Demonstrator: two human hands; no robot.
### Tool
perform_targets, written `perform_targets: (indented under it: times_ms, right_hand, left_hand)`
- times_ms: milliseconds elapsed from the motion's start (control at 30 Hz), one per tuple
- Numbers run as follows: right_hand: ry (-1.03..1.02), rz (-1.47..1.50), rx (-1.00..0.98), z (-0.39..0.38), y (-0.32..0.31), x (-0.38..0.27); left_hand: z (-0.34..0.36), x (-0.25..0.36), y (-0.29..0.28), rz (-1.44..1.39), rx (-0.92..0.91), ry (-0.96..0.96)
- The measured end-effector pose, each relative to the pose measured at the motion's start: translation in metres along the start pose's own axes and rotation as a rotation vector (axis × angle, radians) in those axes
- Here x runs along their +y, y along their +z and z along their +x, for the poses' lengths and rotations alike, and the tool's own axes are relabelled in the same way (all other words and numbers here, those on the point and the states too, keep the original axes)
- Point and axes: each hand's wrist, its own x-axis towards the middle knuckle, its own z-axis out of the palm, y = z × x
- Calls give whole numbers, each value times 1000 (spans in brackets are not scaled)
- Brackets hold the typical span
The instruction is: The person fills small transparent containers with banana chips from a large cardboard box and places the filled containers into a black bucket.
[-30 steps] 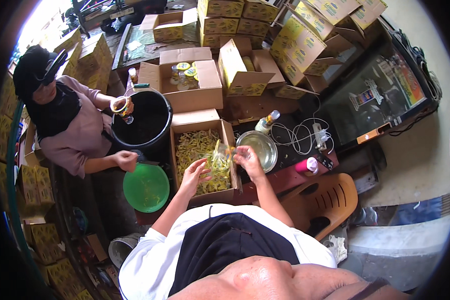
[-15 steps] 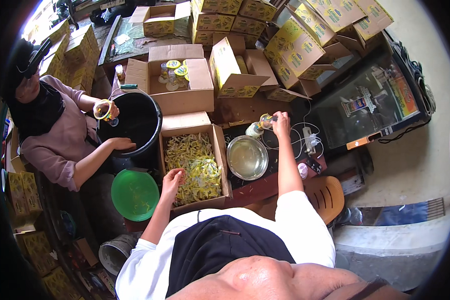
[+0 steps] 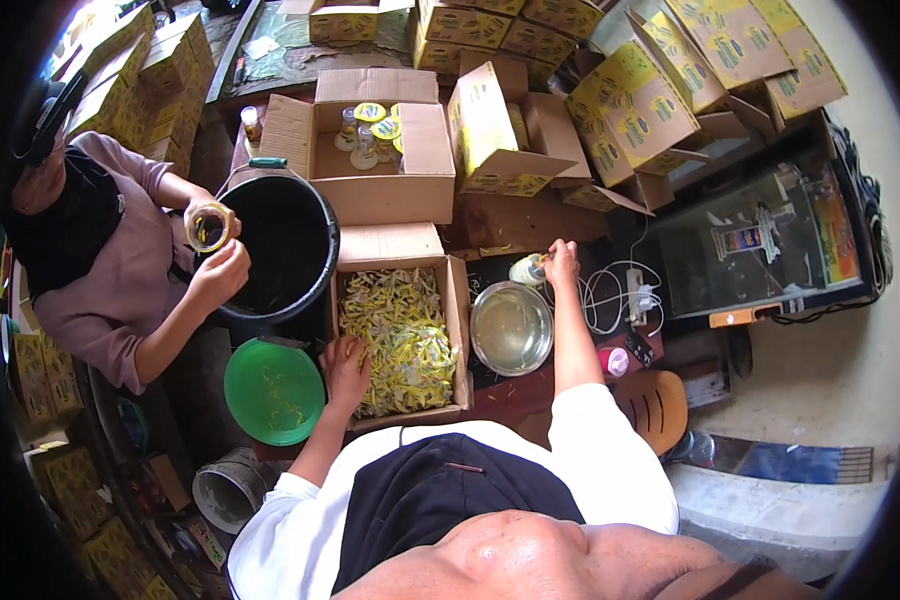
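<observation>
My left hand point(image 3: 347, 373) rests at the left edge of an open cardboard box point(image 3: 454, 320), its fingers loosely bent and apart beside the packets. Small yellow-and-clear packets point(image 3: 395, 340) fill that box. On the far right side of a round bowl of cloudy liquid point(image 3: 511, 330), my right hand point(image 3: 562, 262) is closed around a small bottle point(image 3: 528, 269) with a pale lower part. My fingers partly cover the bottle, and it is close to the bowl's rim.
At left a co-worker holds a clear jar point(image 3: 208, 230) over a black bucket point(image 3: 328, 240). A green basin point(image 3: 270, 390) lies nearer me. Another carton point(image 3: 390, 198) holds several lidded containers. White cables point(image 3: 600, 300) and a glass-topped case point(image 3: 760, 240) are at right.
My left hand has moved down to the box's left edge. My right hand has lowered the bottle toward the bowl. The co-worker's lower hand has risen to the jar. The view has shifted slightly.
</observation>
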Motion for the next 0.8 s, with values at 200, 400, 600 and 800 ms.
perform_targets:
  times_ms: [200,400,600,800]
  right_hand:
    - [17,-327,-272,20,-25,-21]
    - [-243,-160,-62,44,-33,-119]
    - [-585,174,-151,88,47,-239]
    - [-620,105,-226,155,133,-311]
  left_hand:
    - [0,-19,24,51,55,33]
    - [1,-24,34,19,-11,0]
    - [5,-18,29,104,-110,-32]
    - [9,-25,33,132,-118,-5]
